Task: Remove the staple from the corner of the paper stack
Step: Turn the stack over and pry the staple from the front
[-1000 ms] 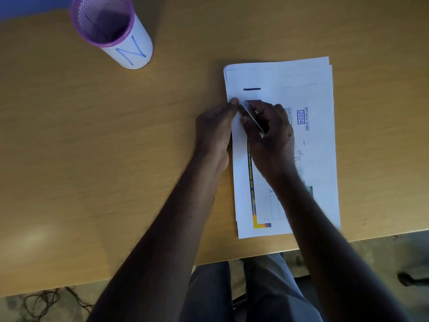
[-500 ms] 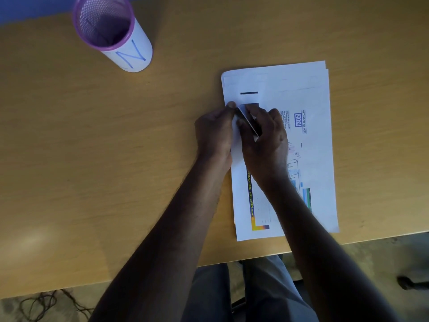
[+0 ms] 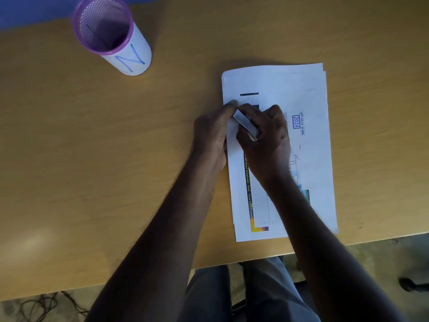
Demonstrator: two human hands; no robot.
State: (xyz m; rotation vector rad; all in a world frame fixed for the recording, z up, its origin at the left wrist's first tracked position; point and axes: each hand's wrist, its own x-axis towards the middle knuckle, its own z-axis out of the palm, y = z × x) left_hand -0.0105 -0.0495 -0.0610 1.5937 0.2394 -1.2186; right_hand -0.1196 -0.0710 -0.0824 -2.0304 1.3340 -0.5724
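On the wooden table (image 3: 92, 159) lies the paper stack (image 3: 308, 94), near the front edge. The left hand (image 3: 212, 133) presses on its left side, fingers fairly straight. The right hand (image 3: 267, 135) curls tight around a small metal tool (image 3: 246, 123). The staple is too small to see.

A stack of white paper (image 3: 278, 89) is laid flat on the table, near its front edge. Its sheets are spread a little at the far corner. "2024" is printed on top. The staple cannot be seen.
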